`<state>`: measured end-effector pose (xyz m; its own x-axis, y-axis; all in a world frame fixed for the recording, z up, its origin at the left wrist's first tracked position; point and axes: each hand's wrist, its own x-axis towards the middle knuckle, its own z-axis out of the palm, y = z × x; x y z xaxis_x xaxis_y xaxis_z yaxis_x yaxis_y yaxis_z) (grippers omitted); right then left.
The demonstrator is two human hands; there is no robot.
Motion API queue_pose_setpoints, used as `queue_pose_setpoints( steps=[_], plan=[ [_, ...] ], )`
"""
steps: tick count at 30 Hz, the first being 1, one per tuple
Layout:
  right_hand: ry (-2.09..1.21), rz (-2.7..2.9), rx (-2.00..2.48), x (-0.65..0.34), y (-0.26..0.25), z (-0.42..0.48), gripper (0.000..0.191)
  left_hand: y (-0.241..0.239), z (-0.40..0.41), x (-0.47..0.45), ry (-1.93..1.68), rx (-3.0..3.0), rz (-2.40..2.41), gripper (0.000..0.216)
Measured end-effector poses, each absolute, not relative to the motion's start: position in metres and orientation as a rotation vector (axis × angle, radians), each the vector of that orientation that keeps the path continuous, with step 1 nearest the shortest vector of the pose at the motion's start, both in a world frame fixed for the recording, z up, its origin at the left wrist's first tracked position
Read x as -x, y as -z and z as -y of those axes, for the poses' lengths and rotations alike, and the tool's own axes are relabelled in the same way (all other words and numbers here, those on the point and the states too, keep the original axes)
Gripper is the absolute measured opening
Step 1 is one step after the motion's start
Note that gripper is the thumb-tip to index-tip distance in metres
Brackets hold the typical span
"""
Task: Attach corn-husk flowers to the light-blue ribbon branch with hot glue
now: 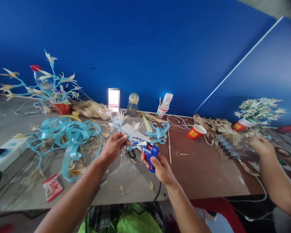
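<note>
My left hand [114, 145] is closed in a pinch around a thin branch wrapped in light blue ribbon [120, 127], which carries small pale husk flowers at its top. My right hand [160, 166] grips a blue glue gun [150, 152] by the handle. The gun's nozzle points left at the branch, just beside my left fingers. A black cord runs from the gun down over the table's front edge.
A big tangle of light blue ribbon [70, 132] lies left. A red cup with a blue flower branch [61, 106] stands behind it. A glass jar [133, 104], a white cup [162, 110] and a tipped red cup [196, 132] sit further back. Another person's arm [271, 174] rests at right.
</note>
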<state>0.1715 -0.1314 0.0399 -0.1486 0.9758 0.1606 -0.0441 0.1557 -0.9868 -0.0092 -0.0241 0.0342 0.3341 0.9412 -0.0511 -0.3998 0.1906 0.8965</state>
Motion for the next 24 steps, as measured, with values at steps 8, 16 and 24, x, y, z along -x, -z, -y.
queue_pose_setpoints(
  steps=[8, 16, 24],
  plan=[
    [-1.138, 1.431, 1.041, -0.174, -0.034, 0.13, 0.038, -0.036, 0.024, 0.009, -1.056, -0.882, -0.691, 0.028],
    [-1.096, 1.411, 1.051, -0.179, -0.026, 0.133, 0.033, -0.035, 0.023, 0.009, -1.062, -0.851, -0.664, 0.025],
    [-1.091, 1.454, 1.064, -0.178, -0.027, 0.132, 0.035, -0.035, 0.023, 0.011, -1.038, -0.836, -0.643, 0.023]
  ],
)
